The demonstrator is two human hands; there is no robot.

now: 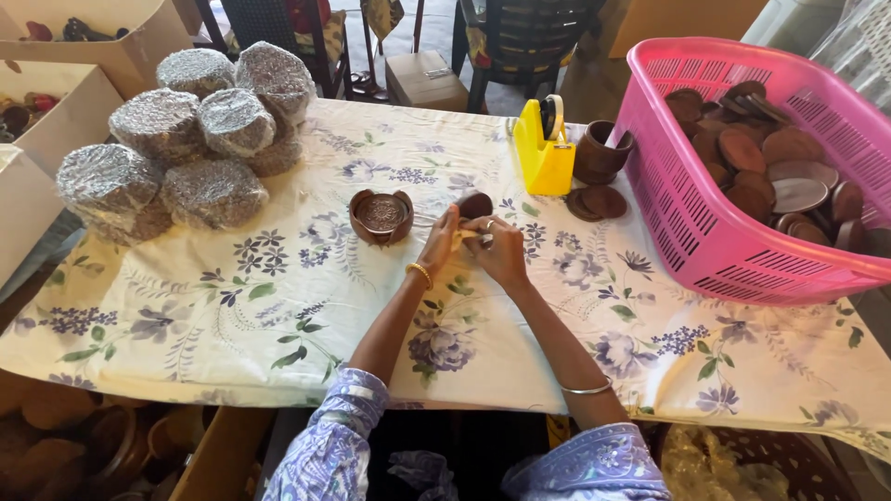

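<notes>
Sleeves: blue and white patterned cloth on both forearms, at the near edge of the table (232, 306), closest to the camera.
Left wrist: gold bangle (419, 272).
Right wrist: thin silver bangle (588, 389).
Left hand (442, 239): fingers curled, gripping the near side of a dark round wooden disc (476, 204).
Right hand (498, 249): fingers bent, pinching a small pale strip against the disc; ring on one finger. What the strip is cannot be told.
Disc position: held just above the cloth, near the middle of the table, between both hands.
Table cover: white cloth with blue and purple flowers and green leaves.
Holder (381, 215): round brown wooden holder with a patterned disc inside, just left of the hands, on the cloth.
Tape dispenser (545, 146): yellow, upright, toward the far edge, right of centre.
Wooden cup (599, 151): dark brown, just right of the dispenser, touching the basket's corner.
Loose discs (596, 201): a few brown ones lying flat in front of the cup.
Basket (705, 232): pink plastic, slotted walls, at the right edge, filled with brown discs.
Wrapped bundles (190, 139): round stacks in silvery wrap, piled at the far left corner.
Boxes (56, 111): cardboard, beyond the left edge.
</notes>
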